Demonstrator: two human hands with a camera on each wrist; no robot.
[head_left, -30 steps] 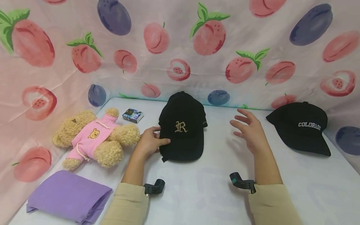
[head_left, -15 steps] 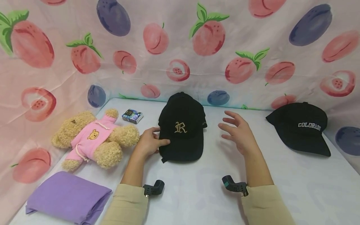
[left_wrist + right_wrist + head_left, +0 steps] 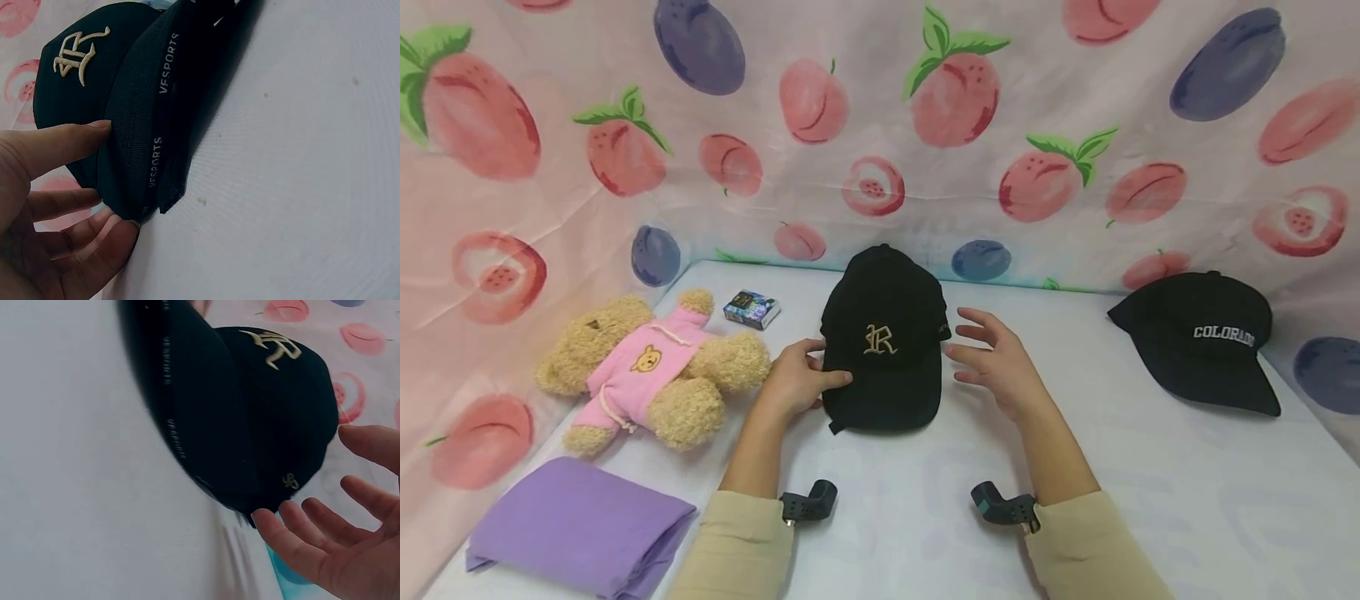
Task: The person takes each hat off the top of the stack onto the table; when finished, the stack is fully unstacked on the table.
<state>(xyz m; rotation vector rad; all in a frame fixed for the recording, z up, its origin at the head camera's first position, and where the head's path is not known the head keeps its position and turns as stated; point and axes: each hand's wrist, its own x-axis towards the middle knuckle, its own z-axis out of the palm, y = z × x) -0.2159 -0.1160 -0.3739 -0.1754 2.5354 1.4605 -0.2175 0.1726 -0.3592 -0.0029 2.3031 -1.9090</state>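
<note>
A black baseball cap [image 3: 886, 292] with a gold embroidered R sits in the middle of the white table, its brim toward me. My left hand [image 3: 797, 379] holds the left edge of the brim, thumb on top and fingers at its side and underneath. In the left wrist view, white lettering runs along the underside edge of the cap [image 3: 134, 112]. My right hand [image 3: 992, 358] is just right of the cap, fingers spread and loosely bent, holding nothing. The right wrist view shows its fingertips [image 3: 265, 520] right at the cap's lower side edge.
Left of the cap lies a teddy bear [image 3: 658, 367] in a pink hoodie, with a small patterned box [image 3: 752, 309] behind it. A folded purple cloth [image 3: 580, 529] is at the front left. Another black cap [image 3: 1206, 333], lettered COLORADO, stands far right. A fruit-print curtain [image 3: 895, 75] hangs behind.
My right hand has moved left, from well clear of the cap to right beside it. The left hand keeps its hold on the brim, and the cap stays in place.
</note>
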